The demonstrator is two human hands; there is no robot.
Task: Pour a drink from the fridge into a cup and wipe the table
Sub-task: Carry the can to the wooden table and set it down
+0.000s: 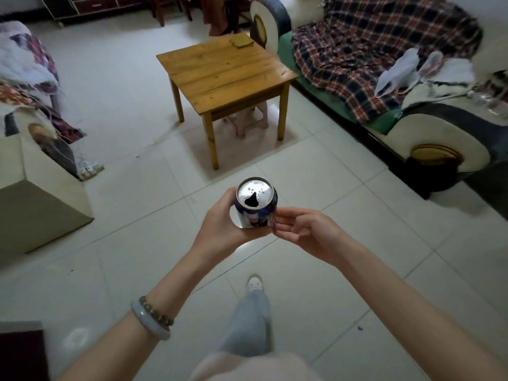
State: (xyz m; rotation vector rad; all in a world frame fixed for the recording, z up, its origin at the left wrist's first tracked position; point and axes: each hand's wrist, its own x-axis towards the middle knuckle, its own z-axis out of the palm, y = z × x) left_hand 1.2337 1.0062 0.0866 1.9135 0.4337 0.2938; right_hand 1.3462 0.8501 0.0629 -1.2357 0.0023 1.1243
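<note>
Head view: an opened can (256, 204) is held above the floor, near the wooden bench (220, 75), with the left hand (220, 224) fingers curled round it. Its side is pinched by the right hand (305, 232) fingers.

No writing can be read. The can (256, 205) carries a blue and white printed pattern on its side, too blurred to make out any brand, letters or numbers.

dim, soft indoor light; glare on the floor tile (248, 244) just below the left hand (220, 229) (edges bowed, blurred).
</note>
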